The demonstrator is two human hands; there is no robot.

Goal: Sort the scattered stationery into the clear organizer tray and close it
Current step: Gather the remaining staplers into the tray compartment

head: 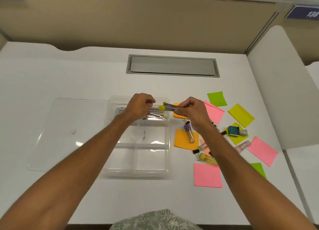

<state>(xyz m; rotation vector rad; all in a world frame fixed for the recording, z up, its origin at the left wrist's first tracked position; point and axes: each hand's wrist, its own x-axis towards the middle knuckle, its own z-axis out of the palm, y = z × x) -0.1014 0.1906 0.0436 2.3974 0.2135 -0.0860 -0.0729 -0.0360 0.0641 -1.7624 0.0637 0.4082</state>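
Observation:
The clear organizer tray (138, 160) sits in the middle of the white desk, its divided front compartments bare. Its clear lid (69, 134) lies flat to the left. My right hand (191, 111) pinches a clear tube with a yellow-green cap (168, 107) over the tray's far right edge. My left hand (140, 105) hovers over the far compartment, fingers curled on similar yellow-capped tubes (156, 114) lying there; the grip itself is hidden. To the right lie pink (207, 175), orange (183, 140), and green (217, 98) sticky notes, a purple-capped tube (189, 132), a yellow tube (207, 159) and black binder clips (196, 151).
A teal bottle (235, 131) lies on a yellow-green note at the right. A grey cable hatch (172, 66) is set into the desk behind the tray. White partitions (279, 91) border the right side; a tan panel runs along the back.

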